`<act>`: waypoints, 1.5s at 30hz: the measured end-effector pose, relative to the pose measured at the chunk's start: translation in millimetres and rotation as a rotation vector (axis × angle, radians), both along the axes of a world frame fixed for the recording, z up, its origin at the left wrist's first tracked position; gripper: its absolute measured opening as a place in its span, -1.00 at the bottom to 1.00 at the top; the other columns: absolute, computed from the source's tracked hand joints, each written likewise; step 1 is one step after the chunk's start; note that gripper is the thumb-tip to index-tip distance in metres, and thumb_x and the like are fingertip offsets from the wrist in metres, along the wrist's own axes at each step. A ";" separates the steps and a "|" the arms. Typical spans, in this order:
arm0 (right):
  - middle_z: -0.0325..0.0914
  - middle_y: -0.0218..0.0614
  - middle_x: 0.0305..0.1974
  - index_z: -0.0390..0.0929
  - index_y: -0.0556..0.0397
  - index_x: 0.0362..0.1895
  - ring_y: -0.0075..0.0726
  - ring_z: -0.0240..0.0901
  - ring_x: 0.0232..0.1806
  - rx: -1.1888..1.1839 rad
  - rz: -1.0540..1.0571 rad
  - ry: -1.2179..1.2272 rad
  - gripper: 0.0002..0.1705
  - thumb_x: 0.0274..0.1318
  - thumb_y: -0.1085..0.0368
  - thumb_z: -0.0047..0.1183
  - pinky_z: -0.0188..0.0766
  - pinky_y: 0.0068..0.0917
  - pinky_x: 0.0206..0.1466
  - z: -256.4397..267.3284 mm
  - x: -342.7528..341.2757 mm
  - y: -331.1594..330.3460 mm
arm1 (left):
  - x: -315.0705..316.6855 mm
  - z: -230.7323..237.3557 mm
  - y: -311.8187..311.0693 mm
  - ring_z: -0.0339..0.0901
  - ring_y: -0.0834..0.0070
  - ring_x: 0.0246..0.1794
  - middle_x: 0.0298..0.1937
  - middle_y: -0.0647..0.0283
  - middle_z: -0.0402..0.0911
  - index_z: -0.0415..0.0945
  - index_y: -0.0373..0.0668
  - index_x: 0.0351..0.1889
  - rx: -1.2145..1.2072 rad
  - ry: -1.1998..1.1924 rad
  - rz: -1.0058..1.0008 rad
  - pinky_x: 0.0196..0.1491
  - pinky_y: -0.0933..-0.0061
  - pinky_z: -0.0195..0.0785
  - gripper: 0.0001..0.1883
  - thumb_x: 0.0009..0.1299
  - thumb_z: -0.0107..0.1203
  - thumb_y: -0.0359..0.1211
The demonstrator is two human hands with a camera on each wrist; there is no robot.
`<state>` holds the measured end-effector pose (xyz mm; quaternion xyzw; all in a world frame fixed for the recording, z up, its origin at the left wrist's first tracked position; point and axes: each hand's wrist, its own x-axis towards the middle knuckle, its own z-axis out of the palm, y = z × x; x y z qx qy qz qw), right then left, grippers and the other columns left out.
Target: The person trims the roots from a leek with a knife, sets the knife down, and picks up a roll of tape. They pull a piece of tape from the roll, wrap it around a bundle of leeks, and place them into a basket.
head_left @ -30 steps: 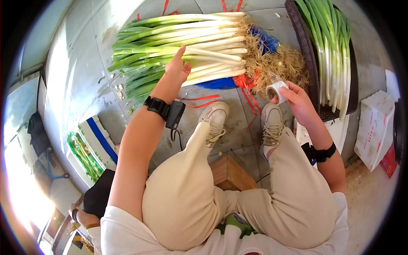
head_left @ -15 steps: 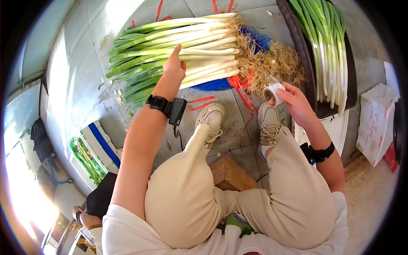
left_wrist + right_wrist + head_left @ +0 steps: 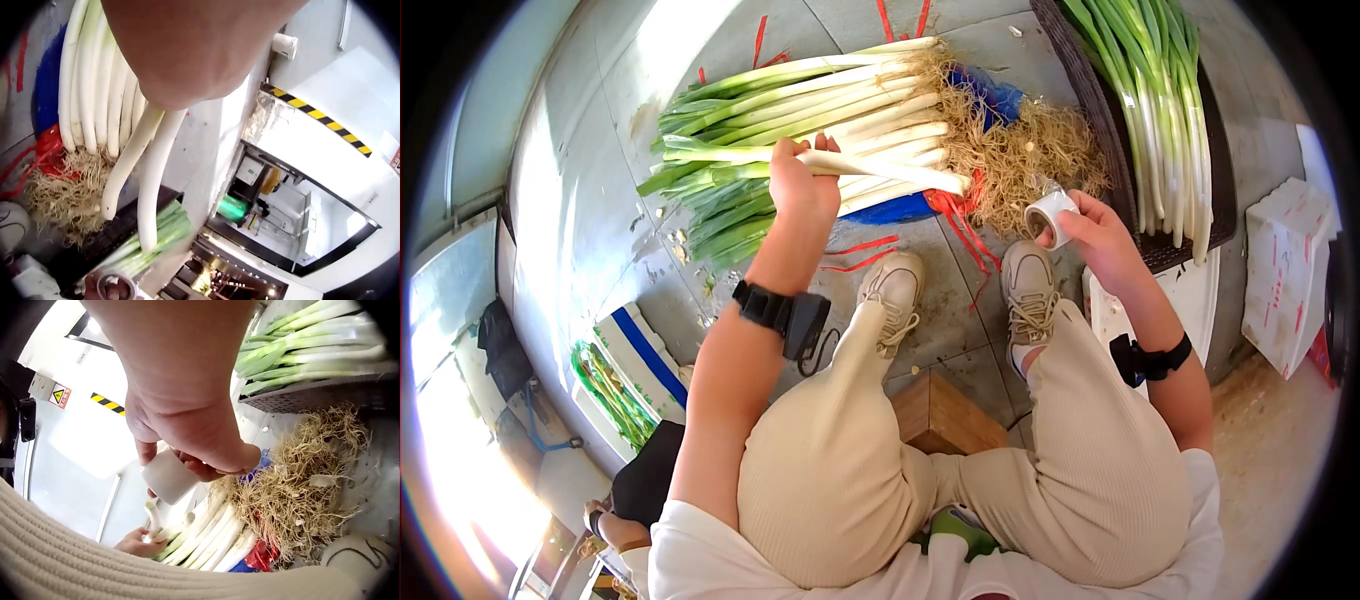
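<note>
In the head view my left hand grips white-and-green leeks, lifted over the pile of leeks. Two white stalks stick out below that hand in the left wrist view, their ends free. My right hand holds a roll of clear tape by its rim, to the right of the stalks and apart from them. The right wrist view shows the roll pinched between thumb and fingers. Tangled roots lie beyond the pile's white ends.
A dark crate with more leeks stands at the right, beside a white box. Red strips and blue plastic lie on the floor. A wooden block sits between the legs; another person's arm shows lower left.
My left hand has closed round leeks from the pile and raised them, their white ends swinging toward me. My right hand still holds the tape roll in about the same place.
</note>
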<state>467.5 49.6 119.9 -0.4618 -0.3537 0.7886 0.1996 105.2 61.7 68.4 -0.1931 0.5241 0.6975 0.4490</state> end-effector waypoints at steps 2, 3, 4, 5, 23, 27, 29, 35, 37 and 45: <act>0.59 -0.35 -0.25 0.50 0.11 -0.01 -0.47 0.54 -0.19 0.009 0.008 0.022 -0.70 0.32 0.18 0.05 0.40 -0.43 0.03 -0.6 5.6 1.9 | 9.8 16.1 -8.3 0.40 0.27 -0.08 -0.09 0.10 0.29 0.19 -0.32 -0.10 0.030 -0.004 -0.051 0.05 0.13 0.51 -0.79 0.35 -0.09 -0.49; 0.59 -0.36 -0.25 0.49 0.12 0.01 -0.47 0.54 -0.20 0.034 0.013 0.019 -0.68 0.32 0.17 0.05 0.40 -0.43 0.03 -0.2 7.9 3.1 | 10.7 17.6 -10.0 0.40 0.28 -0.08 -0.10 0.11 0.29 0.18 -0.31 -0.07 0.097 -0.097 -0.108 0.06 0.13 0.49 -0.76 0.34 -0.08 -0.50; 0.59 -0.36 -0.24 0.49 0.13 0.03 -0.47 0.53 -0.20 0.060 0.019 0.018 -0.66 0.31 0.17 0.06 0.40 -0.43 0.03 0.2 9.8 4.3 | 11.6 19.5 -10.7 0.40 0.28 -0.08 -0.10 0.13 0.29 0.17 -0.30 -0.04 0.166 -0.190 -0.165 0.08 0.13 0.48 -0.73 0.33 -0.07 -0.50; 0.59 -0.36 -0.24 0.49 0.13 0.03 -0.47 0.53 -0.20 0.064 0.017 0.017 -0.66 0.31 0.17 0.06 0.40 -0.43 0.03 0.3 10.8 4.8 | 15.6 20.4 -11.4 0.42 0.28 -0.06 -0.10 0.13 0.33 0.15 -0.26 0.03 0.199 -0.203 -0.205 0.10 0.14 0.47 -0.66 0.32 -0.06 -0.54; 0.65 -0.21 -0.06 0.39 -0.01 -0.01 -0.73 0.30 -0.46 0.129 -0.229 0.108 -0.75 0.42 0.12 -0.03 0.44 -0.60 -0.29 9.9 11.3 23.5 | 53.1 63.1 45.4 0.65 0.09 -0.07 0.06 -0.10 0.50 0.08 -0.28 0.32 0.545 0.475 -0.998 -0.03 0.01 0.65 -0.50 0.50 0.04 -0.48; 0.59 -0.17 0.03 0.37 0.07 0.07 -0.46 0.57 -0.16 0.166 -0.255 0.073 -0.67 0.43 0.12 -0.05 0.57 -0.51 -0.15 5.4 -10.7 24.2 | 64.4 68.3 53.2 0.64 0.07 -0.03 0.08 -0.10 0.47 0.08 -0.32 0.29 0.562 0.501 -1.007 0.01 0.00 0.64 -0.54 0.52 0.01 -0.45; 0.48 -0.09 0.18 0.28 0.18 0.18 -0.16 0.53 0.16 0.188 -0.274 0.144 -0.58 0.39 0.23 0.01 0.55 -0.37 0.14 1.6 -20.2 25.2 | 70.9 71.5 55.7 0.63 0.04 0.00 0.10 -0.10 0.45 0.13 -0.35 0.22 0.575 0.484 -0.998 0.04 -0.01 0.64 -0.61 0.53 -0.01 -0.45; 0.35 -0.09 0.30 0.11 0.16 0.31 -0.13 0.31 0.37 0.342 -0.136 0.082 -0.28 0.16 0.38 0.23 0.39 -0.24 0.34 -4.8 -44.8 18.4 | 86.9 73.9 60.5 0.63 0.17 -0.07 0.00 -0.03 0.51 0.30 -0.37 0.09 0.511 0.397 -0.994 -0.05 0.19 0.64 -0.70 0.51 0.06 -0.40; 0.37 -0.09 0.28 0.11 0.17 0.32 -0.18 0.37 0.31 0.314 -0.092 0.048 -0.21 0.07 0.46 0.29 0.40 -0.26 0.31 -1.4 -50.2 15.0 | 90.5 73.7 61.1 0.63 0.23 -0.10 -0.07 -0.04 0.54 0.33 -0.36 0.10 0.441 0.350 -1.016 -0.14 0.29 0.63 -0.71 0.50 0.06 -0.42; 0.50 -0.09 0.13 0.18 0.22 0.23 -0.25 0.55 0.12 0.302 -0.122 0.021 -0.31 0.06 0.51 0.27 0.51 -0.33 0.20 6.2 -55.2 18.4 | 89.8 77.5 67.1 0.54 0.20 0.08 0.02 0.02 0.51 0.23 -0.32 0.24 0.532 0.137 -0.977 0.08 0.18 0.48 -0.66 0.54 -0.16 -0.45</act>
